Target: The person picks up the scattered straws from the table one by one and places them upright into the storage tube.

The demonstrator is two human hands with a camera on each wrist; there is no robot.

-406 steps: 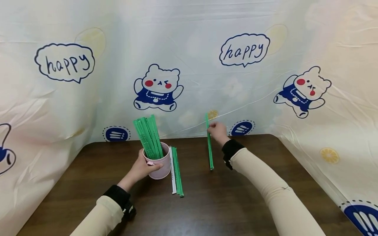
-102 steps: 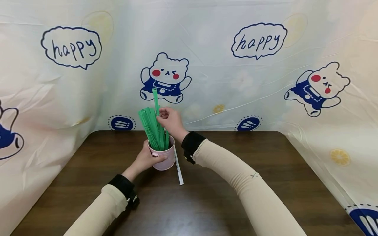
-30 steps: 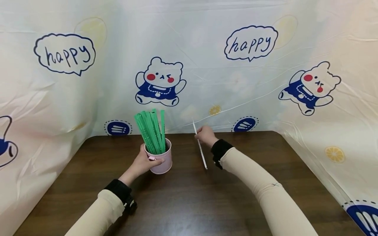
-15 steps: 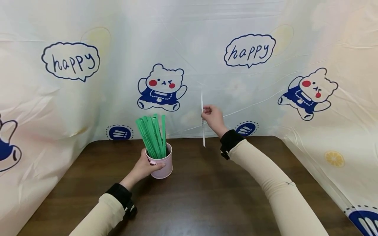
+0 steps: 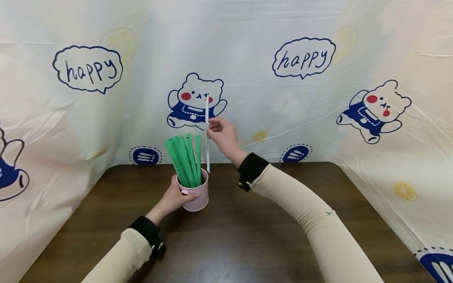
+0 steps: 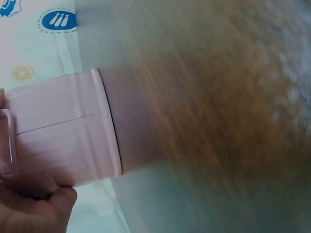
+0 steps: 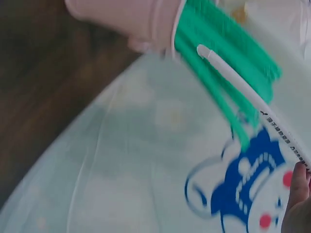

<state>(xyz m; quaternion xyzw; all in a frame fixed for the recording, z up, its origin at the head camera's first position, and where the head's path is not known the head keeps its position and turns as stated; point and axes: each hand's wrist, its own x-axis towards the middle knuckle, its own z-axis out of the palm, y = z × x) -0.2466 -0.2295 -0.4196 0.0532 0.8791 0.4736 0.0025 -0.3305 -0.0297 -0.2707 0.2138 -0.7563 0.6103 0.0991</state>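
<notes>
My left hand grips a small pink bucket that stands on the table; in the left wrist view the thumb lies along its side. A bunch of green wrapped straws stands in the bucket, leaning left, with one more upright at the right. Between thumb and fingers, my right hand pinches a slim white wrapped straw held upright. Its lower end is just beside the bucket's right rim. Dark print runs along the white straw in the right wrist view, where it overlaps the green straws.
The brown wooden table extends around the bucket. A pale curtain printed with bears and "happy" bubbles hangs behind the table and along both sides.
The white straw, on the table beside the bucket 3.4 s ago, is now up in my right hand and has swung left to the bucket. Earlier loose green straws now stand inside it.
</notes>
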